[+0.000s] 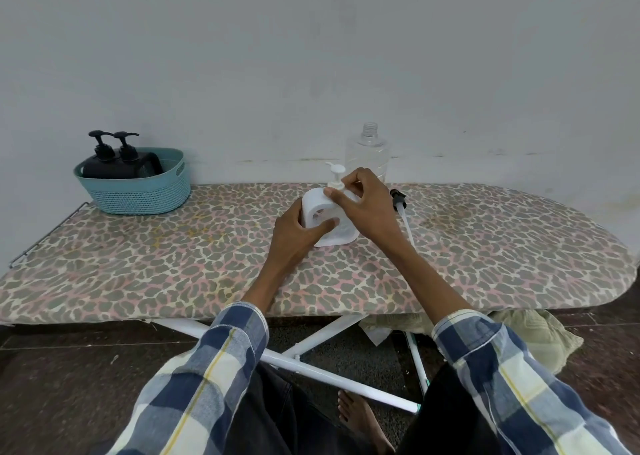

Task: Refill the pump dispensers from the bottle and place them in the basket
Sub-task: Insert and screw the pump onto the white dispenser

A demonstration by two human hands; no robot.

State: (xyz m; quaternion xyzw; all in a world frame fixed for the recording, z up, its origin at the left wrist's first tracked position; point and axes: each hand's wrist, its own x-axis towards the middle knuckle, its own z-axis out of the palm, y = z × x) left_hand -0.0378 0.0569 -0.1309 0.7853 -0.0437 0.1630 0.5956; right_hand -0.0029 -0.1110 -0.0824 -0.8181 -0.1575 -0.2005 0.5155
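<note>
A white pump dispenser (337, 234) stands on the ironing board (173, 264) near its middle. My left hand (298, 233) grips its body from the left side. My right hand (367, 201) holds the collar of its white pump head (336, 172) with thumb and fingers. Behind it, a clear uncapped bottle (367, 153) stands upright at the board's far edge. At the far left sits a teal basket (138, 195) with two black pump dispensers (110, 163) inside it.
A loose black pump with a long white tube (402, 212) lies on the board just right of my right hand. The wall runs directly behind the board. Below are white board legs, a crumpled cloth (533, 333) and my bare foot.
</note>
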